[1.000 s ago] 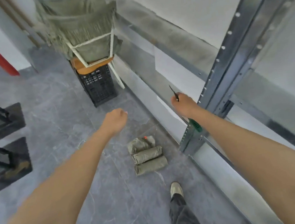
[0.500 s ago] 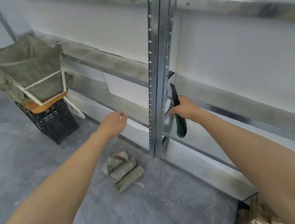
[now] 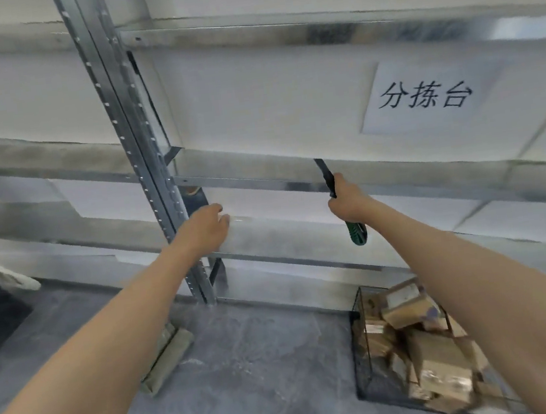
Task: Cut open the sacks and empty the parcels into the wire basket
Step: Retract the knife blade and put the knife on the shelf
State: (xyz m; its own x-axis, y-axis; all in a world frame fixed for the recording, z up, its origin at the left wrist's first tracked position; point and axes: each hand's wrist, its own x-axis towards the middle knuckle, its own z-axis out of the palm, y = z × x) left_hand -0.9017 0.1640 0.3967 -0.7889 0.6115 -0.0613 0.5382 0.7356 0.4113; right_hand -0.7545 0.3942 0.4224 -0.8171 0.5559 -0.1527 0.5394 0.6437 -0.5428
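Two grips before metal shelving [image 3: 142,161]: our right grip [image 3: 346,197] clasps a green-handled knife [image 3: 356,232], our left grip [image 3: 207,227] hangs relaxed, empty; parcels [image 3: 437,355] lie in the wire basket [image 3: 358,351].

We stretch both arms forward: our left hand [image 3: 206,228] loosely curled, empty; our right hand [image 3: 346,197] gripping the utility knife [image 3: 357,233].

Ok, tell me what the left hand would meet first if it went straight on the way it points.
Probably the front edge of the shelf just beyond its fingertips, right of the upright post. The left hand looks loosely open and empty. Depth is unclear; it may pass over that edge.
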